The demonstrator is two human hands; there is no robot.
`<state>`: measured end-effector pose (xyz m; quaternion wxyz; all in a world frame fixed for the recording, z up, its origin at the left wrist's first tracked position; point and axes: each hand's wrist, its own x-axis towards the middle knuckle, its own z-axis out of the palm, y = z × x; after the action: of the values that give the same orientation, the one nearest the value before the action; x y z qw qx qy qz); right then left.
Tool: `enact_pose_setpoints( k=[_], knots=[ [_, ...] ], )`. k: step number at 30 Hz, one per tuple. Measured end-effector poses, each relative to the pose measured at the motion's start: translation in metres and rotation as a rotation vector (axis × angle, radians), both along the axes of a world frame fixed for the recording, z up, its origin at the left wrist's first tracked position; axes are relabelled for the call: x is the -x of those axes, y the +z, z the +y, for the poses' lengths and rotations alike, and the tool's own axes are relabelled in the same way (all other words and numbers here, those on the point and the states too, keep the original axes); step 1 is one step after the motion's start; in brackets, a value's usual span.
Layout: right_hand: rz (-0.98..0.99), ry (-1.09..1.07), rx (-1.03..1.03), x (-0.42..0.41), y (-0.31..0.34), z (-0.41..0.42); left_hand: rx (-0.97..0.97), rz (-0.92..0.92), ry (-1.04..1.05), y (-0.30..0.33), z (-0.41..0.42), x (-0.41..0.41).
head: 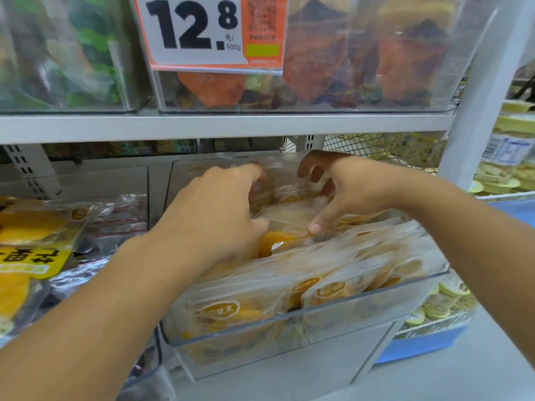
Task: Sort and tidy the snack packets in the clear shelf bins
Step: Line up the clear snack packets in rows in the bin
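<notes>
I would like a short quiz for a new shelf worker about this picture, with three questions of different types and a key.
1. True or false: both hands are inside the same clear bin.
2. Multiple choice: the big price sign hangs on
A. the bin the hands work in
B. a bin on the shelf above
C. the blue crate
3. Fill in: the right hand pinches a ____ near the back of the bin.

Key
1. True: the left hand and the right hand both reach into the bin of yellow snack packets.
2. B.
3. Packet: thumb and fingers close on its top edge.
</notes>
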<state>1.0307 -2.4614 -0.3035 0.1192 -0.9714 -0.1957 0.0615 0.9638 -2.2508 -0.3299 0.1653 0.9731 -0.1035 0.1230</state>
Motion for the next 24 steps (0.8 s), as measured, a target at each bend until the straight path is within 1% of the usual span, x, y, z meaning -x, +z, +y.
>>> enact_pose_setpoints(
  k=[2,3,4,6,7,9,12,16,18,21,23,24],
  knots=[
    [0.058,-0.022,-0.212,-0.002,0.005,-0.010,-0.003,0.020,-0.039,0.002,-0.001,-0.001],
    [0.026,-0.034,-0.256,-0.003,0.005,-0.012,-0.009,0.036,-0.056,0.003,-0.001,-0.001],
    [-0.048,-0.033,-0.224,-0.005,0.004,-0.010,-0.008,0.059,-0.078,0.003,-0.001,-0.002],
    [-0.203,0.004,-0.049,-0.008,-0.001,-0.006,-0.006,0.126,-0.122,0.005,0.000,-0.001],
    [-0.241,0.021,0.029,-0.008,-0.003,-0.003,-0.005,0.158,-0.141,0.005,0.000,0.000],
    [-0.251,0.022,0.107,-0.007,-0.003,0.001,0.005,0.200,-0.170,0.006,0.002,0.000],
    [-0.198,0.067,0.207,-0.006,-0.005,0.009,0.015,0.232,-0.220,0.003,0.002,0.002],
    [-0.289,0.061,0.394,-0.006,-0.007,0.027,-0.049,0.278,-0.267,0.001,0.005,0.003],
    [-0.263,0.061,0.479,-0.009,-0.009,0.036,-0.064,0.296,-0.280,0.001,0.008,0.004],
    [-0.213,0.081,0.492,-0.013,-0.019,0.042,-0.108,0.193,-0.239,0.002,0.016,0.003],
    [-0.238,0.123,0.422,-0.015,-0.021,0.042,-0.145,0.138,-0.201,0.003,0.021,0.003],
    [-0.255,0.153,0.376,-0.014,-0.022,0.042,-0.148,0.151,-0.200,0.004,0.023,0.004]
  ],
)
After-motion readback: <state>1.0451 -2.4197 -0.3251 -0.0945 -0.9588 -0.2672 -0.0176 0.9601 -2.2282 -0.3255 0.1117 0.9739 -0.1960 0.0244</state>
